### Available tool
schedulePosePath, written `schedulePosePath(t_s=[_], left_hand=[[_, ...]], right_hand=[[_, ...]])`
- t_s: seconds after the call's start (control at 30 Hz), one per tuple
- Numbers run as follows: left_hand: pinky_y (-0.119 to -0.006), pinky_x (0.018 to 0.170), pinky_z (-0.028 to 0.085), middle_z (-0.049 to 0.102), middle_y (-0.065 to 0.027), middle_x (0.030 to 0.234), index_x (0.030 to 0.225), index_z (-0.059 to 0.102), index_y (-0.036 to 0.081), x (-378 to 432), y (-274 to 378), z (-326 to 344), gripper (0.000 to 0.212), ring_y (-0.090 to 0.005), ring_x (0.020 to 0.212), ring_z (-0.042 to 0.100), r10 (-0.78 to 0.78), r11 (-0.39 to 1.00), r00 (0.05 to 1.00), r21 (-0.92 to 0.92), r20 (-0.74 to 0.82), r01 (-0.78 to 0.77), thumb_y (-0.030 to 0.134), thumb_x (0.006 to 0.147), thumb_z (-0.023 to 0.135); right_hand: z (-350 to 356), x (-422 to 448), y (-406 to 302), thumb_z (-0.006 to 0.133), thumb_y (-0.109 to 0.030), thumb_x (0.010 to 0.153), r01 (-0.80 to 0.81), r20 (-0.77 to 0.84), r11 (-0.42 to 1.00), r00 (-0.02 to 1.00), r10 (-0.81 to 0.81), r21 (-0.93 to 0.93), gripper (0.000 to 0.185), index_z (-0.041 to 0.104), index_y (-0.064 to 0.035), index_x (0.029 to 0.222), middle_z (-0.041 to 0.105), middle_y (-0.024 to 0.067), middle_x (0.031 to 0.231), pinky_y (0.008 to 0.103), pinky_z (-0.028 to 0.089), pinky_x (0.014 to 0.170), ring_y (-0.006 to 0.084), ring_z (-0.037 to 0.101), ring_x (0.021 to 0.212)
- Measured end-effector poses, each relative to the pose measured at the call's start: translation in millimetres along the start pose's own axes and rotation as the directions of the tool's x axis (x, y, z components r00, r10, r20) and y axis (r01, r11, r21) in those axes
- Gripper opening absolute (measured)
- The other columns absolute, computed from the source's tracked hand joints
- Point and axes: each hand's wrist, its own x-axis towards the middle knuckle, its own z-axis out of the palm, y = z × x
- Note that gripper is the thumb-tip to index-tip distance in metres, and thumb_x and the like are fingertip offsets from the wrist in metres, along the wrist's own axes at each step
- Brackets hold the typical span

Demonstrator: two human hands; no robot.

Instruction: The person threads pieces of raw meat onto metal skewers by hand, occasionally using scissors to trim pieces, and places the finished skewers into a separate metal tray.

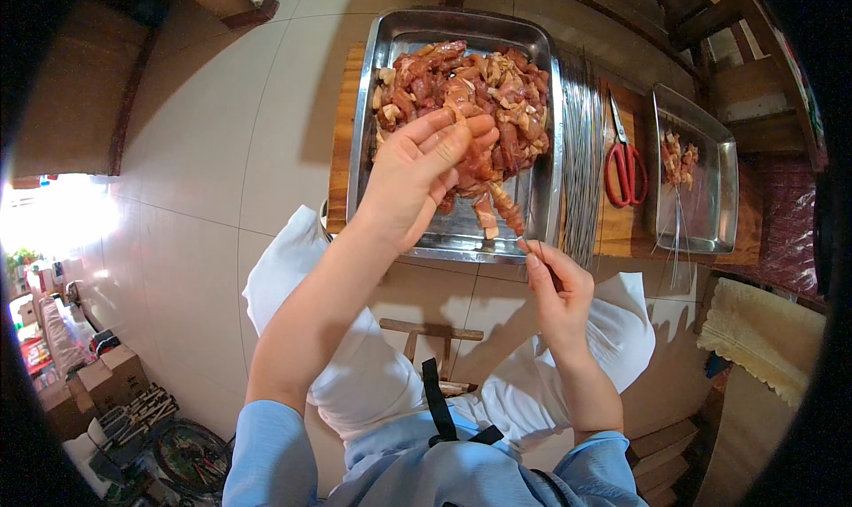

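My left hand [429, 164] is raised over a large steel tray [459, 250] and pinches a piece of raw meat between thumb and fingers. The tray holds a heap of raw meat pieces [426, 81]. At the tray's near right corner, my right hand [559, 280] grips the end of a thin metal skewer, with meat threaded on it [507, 210]. A strip of meat [486, 215] lies just left of that skewer. Right of the tray lie a bundle of metal skewers [581, 167] and scissors with red handles [624, 174].
A smaller steel tray [729, 194] at the right holds a few loaded skewers [679, 161]. Both trays rest on a wooden board [339, 141]. A wooden stool [432, 327] shows between my knees. Cardboard boxes [110, 380] stand at the lower left, wooden furniture at the upper right.
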Motion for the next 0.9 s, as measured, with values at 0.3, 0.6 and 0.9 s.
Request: schedulePosePath(t_s=[0.3,0.6,0.9], left_hand=[[-0.035,0.088,0.054,0.062,-0.0151,0.111,0.109,0.056,0.0,4.7,15.6,-10.1,0.019,-0.027,0.108,0.061,-0.05,0.993,0.998,-0.106,-0.039,0.046,0.013,0.095,0.052],[-0.033,0.085,0.055,0.064,-0.0146,0.11,0.111,0.057,0.0,-0.8,10.7,-6.0,0.02,-0.0257,0.103,0.063,-0.074,0.997,0.995,-0.034,-0.067,0.072,0.011,0.094,0.053],[-0.032,0.081,0.055,0.066,-0.0128,0.103,0.106,0.061,-0.001,-5.7,2.3,0.3,0.02,-0.0196,0.093,0.066,-0.129,0.991,0.991,0.021,-0.034,0.13,0.013,0.094,0.055]], right_hand=[[1.1,-0.2,3.7,0.059,-0.004,0.089,-0.016,0.0,0.999,1.0,0.016,0.028,0.02,0.066,0.0029,0.106,0.062,0.0035,0.077,0.0204,0.04,0.055,0.0056,0.05,0.062],[2.8,-0.3,6.9,0.058,-0.004,0.089,-0.005,-0.009,1.0,1.0,0.005,0.003,0.02,0.066,0.0032,0.105,0.063,0.0037,0.078,0.0206,0.04,0.056,0.0057,0.05,0.063],[2.9,-0.3,5.9,0.059,-0.004,0.089,-0.01,-0.006,1.0,1.0,0.011,0.011,0.02,0.066,0.0032,0.106,0.063,0.0042,0.079,0.0205,0.04,0.056,0.0055,0.05,0.063]])
